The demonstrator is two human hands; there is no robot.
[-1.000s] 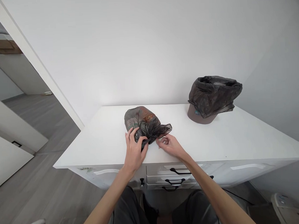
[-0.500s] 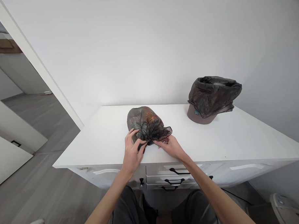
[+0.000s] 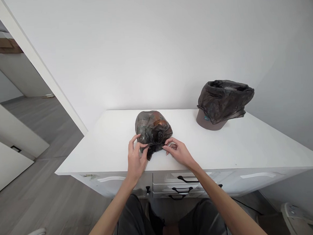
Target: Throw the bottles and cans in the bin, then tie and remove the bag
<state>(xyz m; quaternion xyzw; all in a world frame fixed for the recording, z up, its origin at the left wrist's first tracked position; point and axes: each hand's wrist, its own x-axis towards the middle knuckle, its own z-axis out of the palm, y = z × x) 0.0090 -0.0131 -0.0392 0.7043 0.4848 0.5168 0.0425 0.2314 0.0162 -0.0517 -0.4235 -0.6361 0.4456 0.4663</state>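
A filled, see-through black plastic bag (image 3: 153, 126) sits on the white cabinet top near its front edge. Orange and greenish contents show dimly through the film; what they are I cannot make out. My left hand (image 3: 137, 154) pinches the gathered plastic at the bag's near left side between thumb and fingers. On the near right side, my right hand (image 3: 178, 151) grips the film between thumb and forefinger. Between both hands the bag's mouth is bunched up and dark.
At the back right stands a brown bin (image 3: 210, 124) lined with a black bag (image 3: 222, 101) folded over its rim. The white cabinet top (image 3: 101, 150) meets the wall behind. Black drawer handles (image 3: 182, 190) jut from the front below. A doorway opens at the left.
The loose end of plastic that stuck out to the right is drawn in toward the middle. Both hands have shifted slightly, still pinching the bag. The lined bin stays put.
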